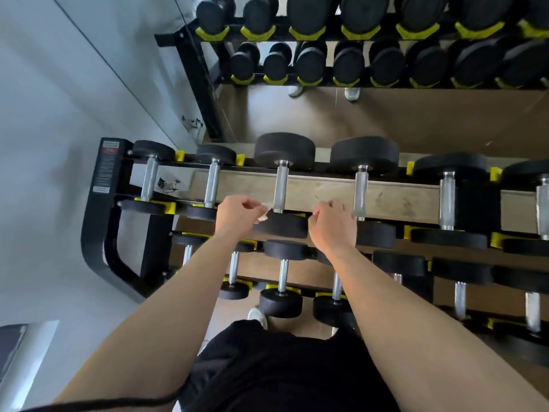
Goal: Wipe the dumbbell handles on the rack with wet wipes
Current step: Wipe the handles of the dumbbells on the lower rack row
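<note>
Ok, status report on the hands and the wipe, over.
Left hand pinches wet wipe beside third top-row handle. Right hand curled nearby, grip unclear. Nothing blocking the handle.

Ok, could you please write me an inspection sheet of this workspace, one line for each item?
Surface: black rack holding dumbbells on two tiers.
Job's things: white wipe beside the third top-tier handle.
Clutter: nothing seen.
Hands: left hand pinches the wipe; right hand curled near the fourth handle, its hold unclear.
Cables: black cord at the bottom edge.
Surroundings: mirror behind the rack, white wall on the left.
</note>
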Motion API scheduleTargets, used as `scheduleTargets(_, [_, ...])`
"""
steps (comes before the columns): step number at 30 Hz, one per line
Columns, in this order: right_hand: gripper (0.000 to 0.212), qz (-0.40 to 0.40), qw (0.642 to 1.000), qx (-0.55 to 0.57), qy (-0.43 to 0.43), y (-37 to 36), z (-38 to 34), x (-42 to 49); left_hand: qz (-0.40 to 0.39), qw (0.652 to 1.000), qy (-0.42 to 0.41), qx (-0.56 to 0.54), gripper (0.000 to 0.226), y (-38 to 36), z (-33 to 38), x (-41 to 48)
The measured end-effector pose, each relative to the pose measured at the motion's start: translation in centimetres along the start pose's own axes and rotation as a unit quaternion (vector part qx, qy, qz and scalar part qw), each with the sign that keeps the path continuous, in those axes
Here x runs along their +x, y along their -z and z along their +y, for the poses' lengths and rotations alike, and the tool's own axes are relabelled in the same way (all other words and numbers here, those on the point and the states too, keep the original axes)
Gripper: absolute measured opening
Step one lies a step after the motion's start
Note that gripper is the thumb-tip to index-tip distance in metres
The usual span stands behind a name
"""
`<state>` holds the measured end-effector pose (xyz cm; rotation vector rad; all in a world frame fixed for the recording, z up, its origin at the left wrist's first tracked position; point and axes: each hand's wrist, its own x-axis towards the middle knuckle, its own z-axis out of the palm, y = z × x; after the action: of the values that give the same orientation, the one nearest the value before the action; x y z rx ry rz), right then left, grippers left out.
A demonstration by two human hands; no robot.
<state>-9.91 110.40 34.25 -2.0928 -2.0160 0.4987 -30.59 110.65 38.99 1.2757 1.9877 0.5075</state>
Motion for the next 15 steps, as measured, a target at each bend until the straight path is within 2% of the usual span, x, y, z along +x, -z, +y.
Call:
scheduleTargets(7, [0.024, -0.035, 0.996, 0.059, -0.064, -2.9, -6.3, 2.0, -0.029, 0.999, 0.008, -0.023, 0.017, 2.1, -3.4, 3.0])
scheduleTargets(15, [0.021, -0.041, 0.982, 0.114, -0.147, -4.8, -8.2, 5.6, -0.062, 0.997, 0.014, -0.045, 0.018, 2.5, -4.6, 6.9])
